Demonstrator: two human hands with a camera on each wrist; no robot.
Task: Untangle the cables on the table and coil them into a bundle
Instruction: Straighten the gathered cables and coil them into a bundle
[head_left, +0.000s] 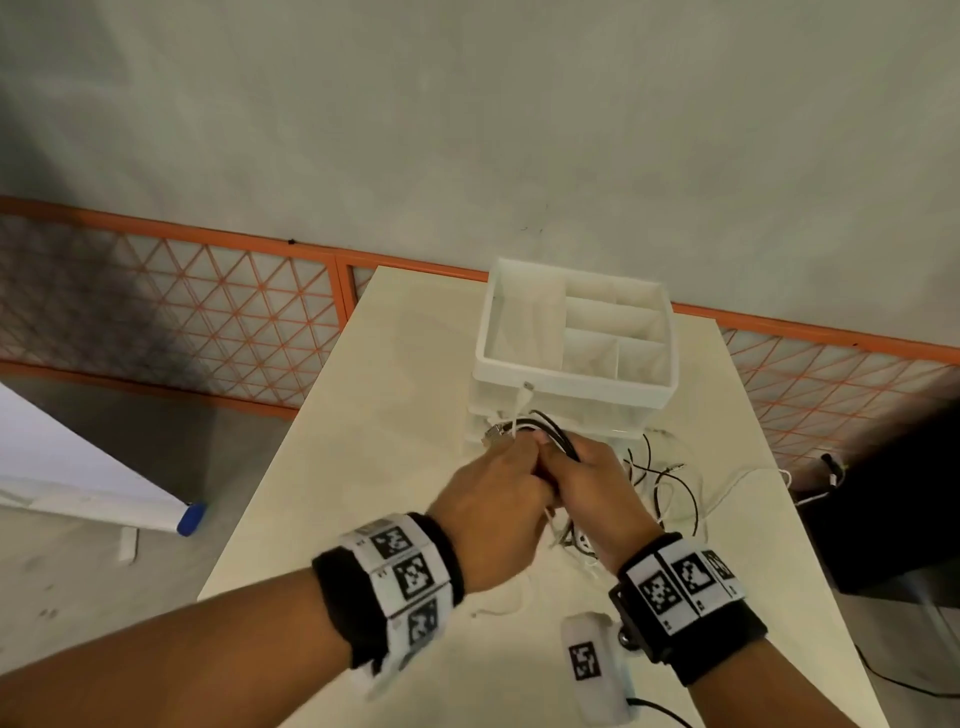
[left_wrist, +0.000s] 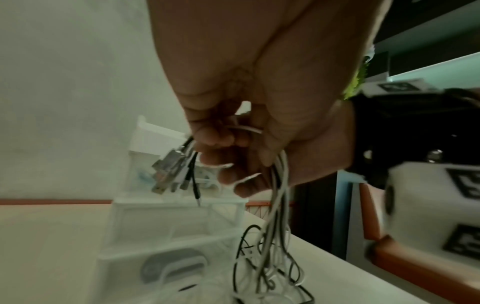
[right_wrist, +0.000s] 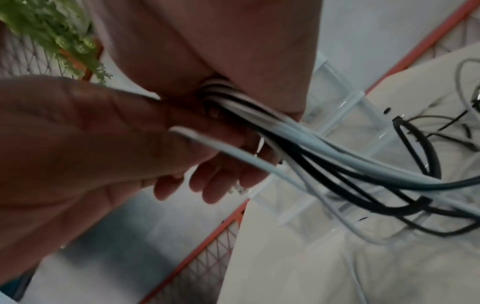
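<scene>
Gripping the cables (head_left: 540, 434) in both fists, left hand (head_left: 498, 512), right hand (head_left: 597, 491) (fingers curled tight), above table (head_left: 363, 467)

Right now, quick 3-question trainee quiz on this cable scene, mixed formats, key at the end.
1. True or false: both hands grip the cables.
2. Which end of the bundle sticks out past the left hand? A) the plugs B) a loose knot C) nothing
3. Fill in: behind the hands stands a white ____ with open compartments on top.

Key:
1. True; the right hand grips them too.
2. A, the plugs.
3. organizer, on the table.
</scene>
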